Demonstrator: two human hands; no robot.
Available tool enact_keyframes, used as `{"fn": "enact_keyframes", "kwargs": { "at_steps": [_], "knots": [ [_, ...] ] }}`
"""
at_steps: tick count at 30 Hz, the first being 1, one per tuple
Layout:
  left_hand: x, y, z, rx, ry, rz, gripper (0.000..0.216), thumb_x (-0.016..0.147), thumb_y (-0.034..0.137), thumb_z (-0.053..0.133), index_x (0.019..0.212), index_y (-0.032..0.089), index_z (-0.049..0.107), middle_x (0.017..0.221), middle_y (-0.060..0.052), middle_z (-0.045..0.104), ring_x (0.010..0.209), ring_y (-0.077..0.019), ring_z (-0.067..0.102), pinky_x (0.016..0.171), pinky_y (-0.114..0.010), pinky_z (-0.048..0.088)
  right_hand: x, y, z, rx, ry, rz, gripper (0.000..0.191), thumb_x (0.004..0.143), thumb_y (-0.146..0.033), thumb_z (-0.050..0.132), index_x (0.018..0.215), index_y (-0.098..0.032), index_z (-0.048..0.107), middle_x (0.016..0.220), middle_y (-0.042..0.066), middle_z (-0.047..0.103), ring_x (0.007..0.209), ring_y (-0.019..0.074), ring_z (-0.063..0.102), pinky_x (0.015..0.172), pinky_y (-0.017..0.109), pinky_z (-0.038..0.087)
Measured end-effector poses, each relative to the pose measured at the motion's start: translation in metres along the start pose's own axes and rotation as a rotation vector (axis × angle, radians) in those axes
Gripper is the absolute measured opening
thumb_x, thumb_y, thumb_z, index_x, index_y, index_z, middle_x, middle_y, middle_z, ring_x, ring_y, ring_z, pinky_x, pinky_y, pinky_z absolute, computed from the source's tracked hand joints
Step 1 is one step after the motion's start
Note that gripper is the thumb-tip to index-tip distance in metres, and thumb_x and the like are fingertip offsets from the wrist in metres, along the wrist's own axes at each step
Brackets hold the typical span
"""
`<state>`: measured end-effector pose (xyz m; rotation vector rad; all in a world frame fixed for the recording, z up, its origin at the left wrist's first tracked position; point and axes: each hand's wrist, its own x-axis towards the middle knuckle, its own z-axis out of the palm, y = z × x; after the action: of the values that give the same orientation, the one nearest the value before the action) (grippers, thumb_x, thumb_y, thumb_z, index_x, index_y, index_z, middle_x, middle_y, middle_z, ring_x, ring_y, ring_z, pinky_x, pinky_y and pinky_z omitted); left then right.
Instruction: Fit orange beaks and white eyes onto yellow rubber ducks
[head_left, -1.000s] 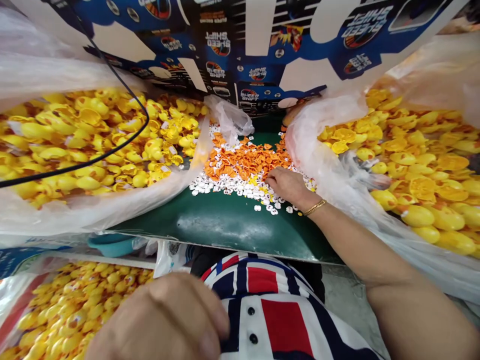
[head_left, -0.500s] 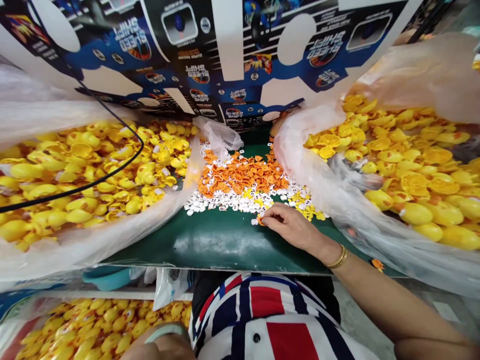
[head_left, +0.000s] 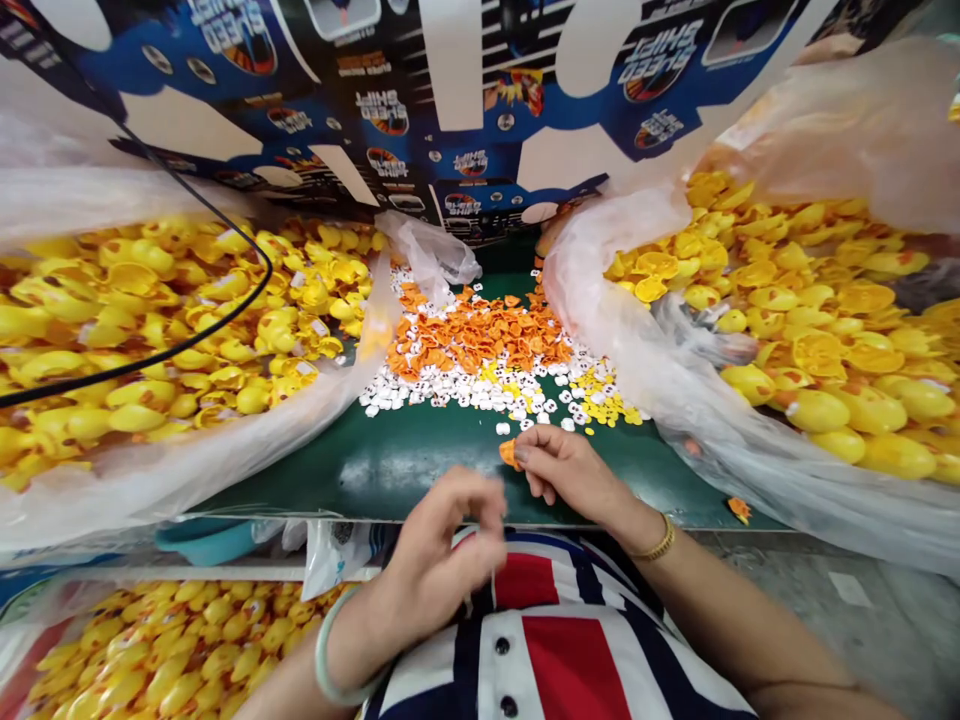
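One small, curved, orange plastic piece (head_left: 509, 454) is clamped between the thumb and bent fingers of the right hand (head_left: 562, 465), just below the centre of the frame. It juts out past the fingertips toward the left of the frame; the fingers cover its other end, so its full long axis cannot be told. The left hand (head_left: 450, 530), lower and further left, is blurred by motion; its thumb and curled forefinger stand apart, and whether anything small lies in the palm cannot be told. A gold-coloured chain bracelet (head_left: 660, 540) circles the right wrist, a pale green smooth bangle (head_left: 327, 650) the left.

Under the right hand spreads a glossy dark green tabletop (head_left: 375, 455). One white rounded piece lies just above the held piece. Further up the frame, small white pieces with dark dots (head_left: 394, 390) border a heap of orange curved pieces (head_left: 480, 335), with flat yellow bits (head_left: 607, 402) at their right. Another orange piece (head_left: 739, 510) rests by itself near the table's lower right edge.

Translucent plastic bags on the left (head_left: 300, 435) and right (head_left: 592, 290) hold glossy yellow hollow shells (head_left: 825, 355). A thin black cable (head_left: 187, 345) curves across the left side. Blue and black printed cardboard (head_left: 469, 165), its lettering upside down, fills the top. More yellow pieces (head_left: 172, 650) lie lower left, beneath a teal plastic basin (head_left: 204, 540).
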<state>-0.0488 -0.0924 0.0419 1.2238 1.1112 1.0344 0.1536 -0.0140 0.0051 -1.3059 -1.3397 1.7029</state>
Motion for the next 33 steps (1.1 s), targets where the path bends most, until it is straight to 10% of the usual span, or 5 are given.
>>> {"fn": "enact_keyframes", "kwargs": {
  "at_steps": [6,18,27,33],
  "knots": [
    [0.043,-0.066,0.007,-0.116,-0.071,-0.190,0.031,0.085,0.033,0.069,0.112,0.021,0.061,0.095,-0.005,0.067,0.086,-0.0172,0.064,0.080,-0.031,0.051,-0.014,0.002,0.018,-0.371,-0.005,-0.112,0.013,0.093,-0.028,0.052,0.088,-0.021,0.063,0.072,-0.002,0.065,0.057,0.0103,0.060,0.056,0.023,0.046],
    [0.075,-0.045,-0.016,-0.351,0.104,-0.227,0.042,0.070,0.030,0.082,0.107,0.017,0.067,0.079,0.000,0.065,0.069,-0.0131,0.064,0.063,-0.026,0.056,0.043,-0.015,-0.009,-1.441,0.021,-0.456,0.016,0.096,-0.033,0.056,0.093,-0.020,0.066,0.093,0.008,0.065,0.088,0.0220,0.062,0.069,0.030,0.043],
    [0.082,-0.037,-0.023,-0.487,0.066,-0.330,0.046,0.064,0.026,0.086,0.105,0.014,0.067,0.079,-0.001,0.066,0.067,-0.0120,0.064,0.061,-0.025,0.056,0.040,-0.026,-0.016,-1.340,-0.206,-0.468,0.023,0.096,-0.021,0.051,0.112,-0.025,0.066,0.102,0.005,0.063,0.092,0.0182,0.061,0.070,0.028,0.043],
    [0.085,-0.040,-0.023,-0.459,0.067,-0.319,0.043,0.064,0.026,0.086,0.100,0.013,0.067,0.078,-0.001,0.066,0.068,-0.0123,0.064,0.061,-0.025,0.057,0.036,-0.015,-0.009,-1.314,-0.023,-0.399,0.025,0.099,-0.036,0.049,0.107,-0.023,0.068,0.097,0.006,0.065,0.088,0.0193,0.062,0.072,0.029,0.044]
  ]
}}
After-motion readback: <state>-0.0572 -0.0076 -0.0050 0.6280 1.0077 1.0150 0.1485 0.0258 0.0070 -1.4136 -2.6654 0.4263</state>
